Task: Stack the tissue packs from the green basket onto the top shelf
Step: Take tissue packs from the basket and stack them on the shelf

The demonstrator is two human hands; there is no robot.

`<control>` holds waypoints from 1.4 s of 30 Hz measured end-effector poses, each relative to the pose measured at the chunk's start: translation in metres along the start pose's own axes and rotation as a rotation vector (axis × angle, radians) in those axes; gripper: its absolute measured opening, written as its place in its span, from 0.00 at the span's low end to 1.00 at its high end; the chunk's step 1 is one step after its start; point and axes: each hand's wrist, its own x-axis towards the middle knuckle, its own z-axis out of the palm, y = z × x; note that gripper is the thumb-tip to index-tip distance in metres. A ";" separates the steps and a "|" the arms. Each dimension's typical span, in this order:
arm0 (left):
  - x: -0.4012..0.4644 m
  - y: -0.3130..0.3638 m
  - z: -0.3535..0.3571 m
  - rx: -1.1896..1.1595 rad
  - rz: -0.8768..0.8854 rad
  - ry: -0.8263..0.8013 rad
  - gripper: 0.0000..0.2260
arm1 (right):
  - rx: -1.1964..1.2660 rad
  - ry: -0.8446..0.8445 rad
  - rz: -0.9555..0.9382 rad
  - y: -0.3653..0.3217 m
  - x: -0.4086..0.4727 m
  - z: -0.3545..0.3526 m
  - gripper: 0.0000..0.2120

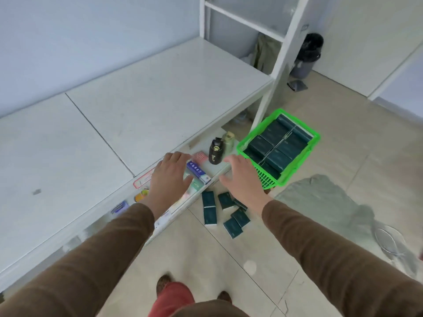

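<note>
The green basket (pixel 312 143) stands at the right end of the lower shelf, filled with several dark teal tissue packs (pixel 278 143). More of the same packs (pixel 209 208) lie scattered on the floor below the shelf edge. The white top shelf (pixel 142 106) stretches across the left and centre, bare. My left hand (pixel 169 179) hovers open over the lower shelf, fingers spread, holding nothing. My right hand (pixel 242 179) is open too, just left of the basket's near corner, empty.
On the lower shelf (pixel 219 170) stand a black bottle (pixel 215 151), a pale green bottle (pixel 229 140) and a blue-white box (pixel 198 172). A white frame post (pixel 274 76) rises behind the basket. A dark bin (pixel 306 56) stands at the far wall. Grey plastic sheeting (pixel 332 202) lies on the floor to the right.
</note>
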 end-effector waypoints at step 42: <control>0.446 0.183 0.444 0.553 0.352 -0.598 0.29 | -0.093 -0.535 0.252 0.514 0.209 0.153 0.49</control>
